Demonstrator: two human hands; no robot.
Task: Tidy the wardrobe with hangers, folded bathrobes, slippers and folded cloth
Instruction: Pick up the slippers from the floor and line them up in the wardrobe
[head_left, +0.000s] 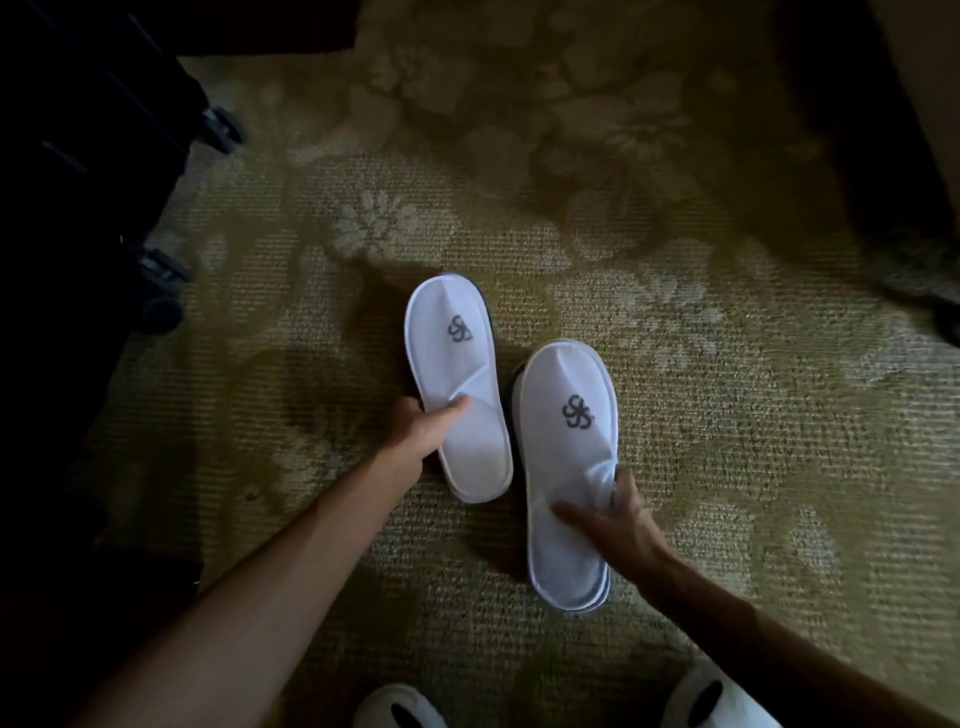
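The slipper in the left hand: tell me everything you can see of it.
The left slipper is white, looks like soft cloth, with a stitched rim, a closed toe and a dark swirl logo on the upper. A darker sole edge shows at its toe. It lies roughly flat, toe pointing away, over the patterned carpet; whether it rests on it cannot be told. The left hand grips its outer side, thumb pressed at the mouth of the upper. The other slipper lies close on its right; contact is unclear.
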